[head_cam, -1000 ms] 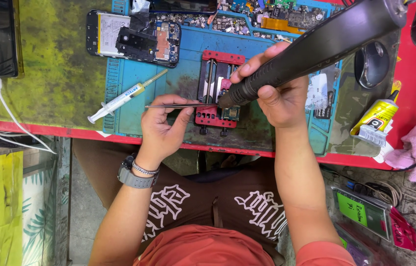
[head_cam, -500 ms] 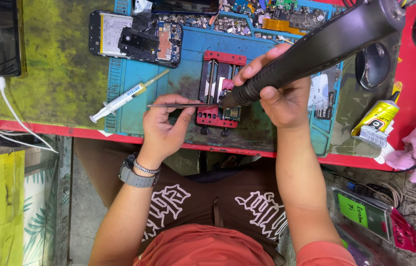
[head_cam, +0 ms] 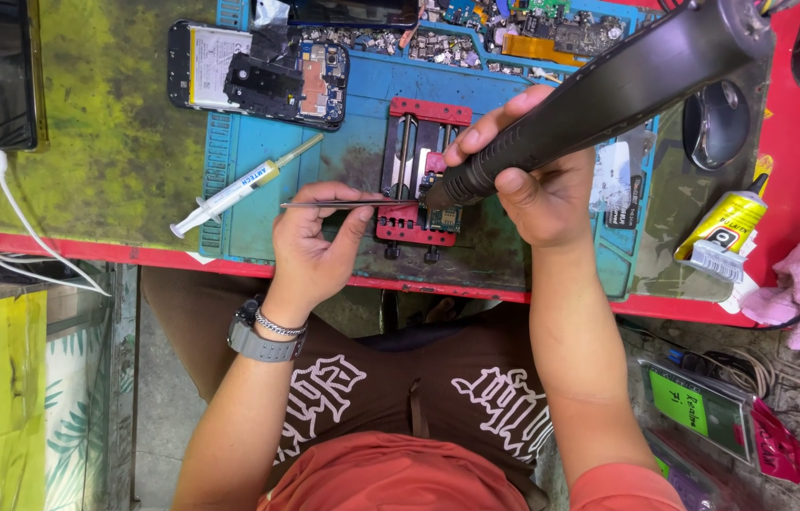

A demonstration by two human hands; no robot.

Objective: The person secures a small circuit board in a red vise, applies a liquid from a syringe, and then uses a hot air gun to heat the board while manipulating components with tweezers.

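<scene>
Right hand [head_cam: 544, 194] clenched around a thick matte black hot-air handle [head_cam: 608, 95], nozzle over a small circuit board [head_cam: 444, 220] clamped in a red metal holder [head_cam: 421, 178], left hand [head_cam: 316, 248] pinching thin steel tweezers [head_cam: 343, 204], plastic syringe [head_cam: 241, 188] and opened phone [head_cam: 258, 74] on the blue mat [head_cam: 343, 142] nearby

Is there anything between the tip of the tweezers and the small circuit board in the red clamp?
Nothing visible blocks it. The tweezers in the left hand reach the small circuit board in the red clamp; the right hand aims the black hot-air handle from above.
</scene>
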